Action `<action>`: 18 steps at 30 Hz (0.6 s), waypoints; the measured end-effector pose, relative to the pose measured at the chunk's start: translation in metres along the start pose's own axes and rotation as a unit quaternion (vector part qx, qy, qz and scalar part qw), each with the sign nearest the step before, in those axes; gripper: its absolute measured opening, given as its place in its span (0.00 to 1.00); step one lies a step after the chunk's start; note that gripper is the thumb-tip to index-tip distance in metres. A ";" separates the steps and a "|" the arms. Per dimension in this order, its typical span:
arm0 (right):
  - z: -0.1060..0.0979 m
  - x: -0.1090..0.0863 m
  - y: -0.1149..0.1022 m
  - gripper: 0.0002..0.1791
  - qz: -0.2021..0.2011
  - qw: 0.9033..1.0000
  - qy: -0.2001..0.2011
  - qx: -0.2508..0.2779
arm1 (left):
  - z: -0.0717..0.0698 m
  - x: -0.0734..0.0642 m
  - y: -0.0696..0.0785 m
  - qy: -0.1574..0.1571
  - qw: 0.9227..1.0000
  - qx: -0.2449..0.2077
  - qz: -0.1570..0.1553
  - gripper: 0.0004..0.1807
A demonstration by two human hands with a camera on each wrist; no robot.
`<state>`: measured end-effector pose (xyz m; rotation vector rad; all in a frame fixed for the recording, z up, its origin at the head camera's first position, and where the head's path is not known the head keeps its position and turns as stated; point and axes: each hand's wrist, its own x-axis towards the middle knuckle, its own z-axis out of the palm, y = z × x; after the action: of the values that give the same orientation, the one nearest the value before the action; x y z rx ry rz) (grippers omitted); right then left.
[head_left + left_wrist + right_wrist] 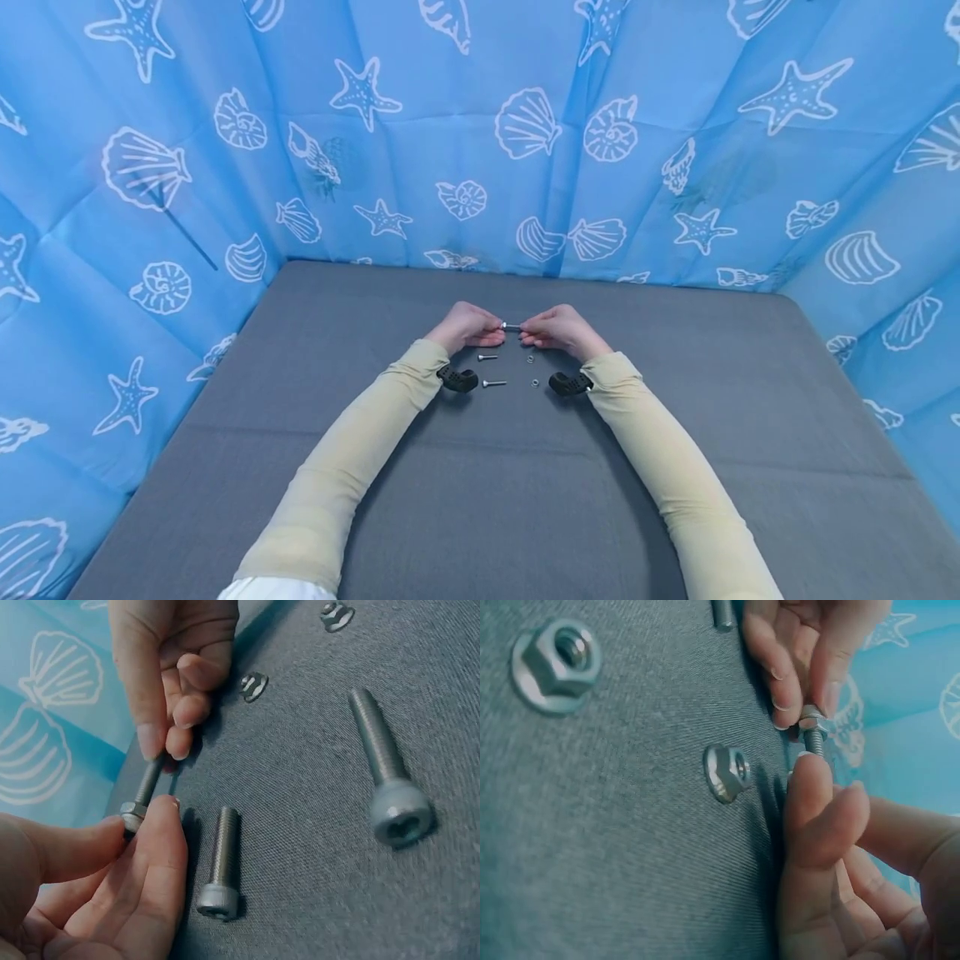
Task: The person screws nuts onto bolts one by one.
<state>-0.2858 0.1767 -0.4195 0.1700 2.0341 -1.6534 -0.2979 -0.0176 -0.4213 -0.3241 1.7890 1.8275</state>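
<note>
Between the fingertips of both hands a metal bolt (149, 780) is held roughly level, just above the grey table. A flange nut (133, 810) sits around it near the left fingers. My left hand (471, 325) pinches the bolt at this nut end; the fingers hide whether the bolt head lies there. My right hand (558, 329) pinches the opposite end of the threaded shaft, its tip covered by thumb and finger. Nearer the body lie two socket-head bolts, one close (220, 862) and one farther (386, 772) from the left hand.
Two loose flange nuts, one near the right hand (726, 772) and another beyond it (559, 666), rest on the grey cloth-covered table (517, 500). A blue curtain (480, 150) with shell prints hangs behind and at the sides. Black wrist devices (457, 379) sit on both wrists.
</note>
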 end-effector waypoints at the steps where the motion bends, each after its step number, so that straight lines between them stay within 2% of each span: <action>1: 0.001 0.001 0.000 0.15 0.004 1.000 0.004 0.003 | 0.001 0.001 0.000 0.003 1.000 -0.003 -0.005 0.11; 8: 0.006 0.005 -0.001 0.13 0.018 0.999 0.035 0.009 | 0.001 0.003 0.004 0.011 0.999 0.009 -0.034 0.09; 14: 0.008 0.004 0.002 0.13 0.004 0.999 0.045 0.018 | 0.001 0.004 0.004 0.014 0.999 0.021 -0.033 0.07; 18: 0.005 -0.002 0.003 0.14 -0.006 0.999 0.041 0.017 | -0.001 0.001 0.002 0.013 0.999 0.028 -0.030 0.10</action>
<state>-0.2809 0.1734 -0.4219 0.2430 2.0716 -1.7153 -0.2999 -0.0181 -0.4203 -0.3772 1.8234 1.7365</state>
